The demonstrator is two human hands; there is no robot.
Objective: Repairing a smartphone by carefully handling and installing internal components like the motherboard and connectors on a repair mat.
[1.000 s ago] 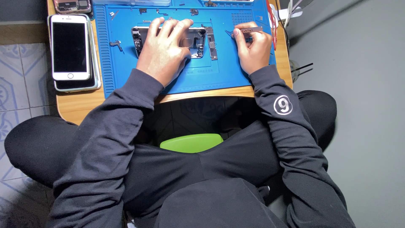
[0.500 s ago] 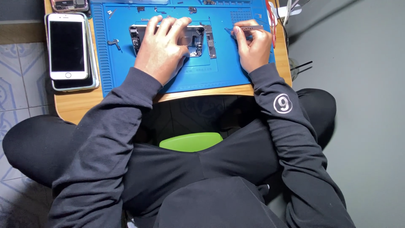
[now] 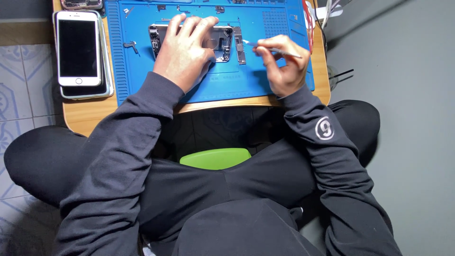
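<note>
Seat: a bright green plastic stool (image 3: 215, 158) peeks out between the legs, low middle.
Left hand (image 3: 182, 52): flat, fingers spread, pressing on the opened grey phone body (image 3: 222, 40), top middle.
Right hand (image 3: 283, 64): pinching a thin metal tool (image 3: 275, 49), right of the phone body.
Mat: blue rubber work mat (image 3: 227, 85) on the wooden table.
Upper left: white phone with black screen (image 3: 77, 47).

The left hand (image 3: 185, 52) lies flat on an opened phone body (image 3: 222, 42) on the blue repair mat (image 3: 237, 83). At three o'clock from it, the right hand (image 3: 284, 66) pinches a thin tool (image 3: 279, 50), tip near a loose board strip (image 3: 239, 45). At nine o'clock, white phones (image 3: 78, 50) sit stacked on the tabletop (image 3: 90, 114).
</note>
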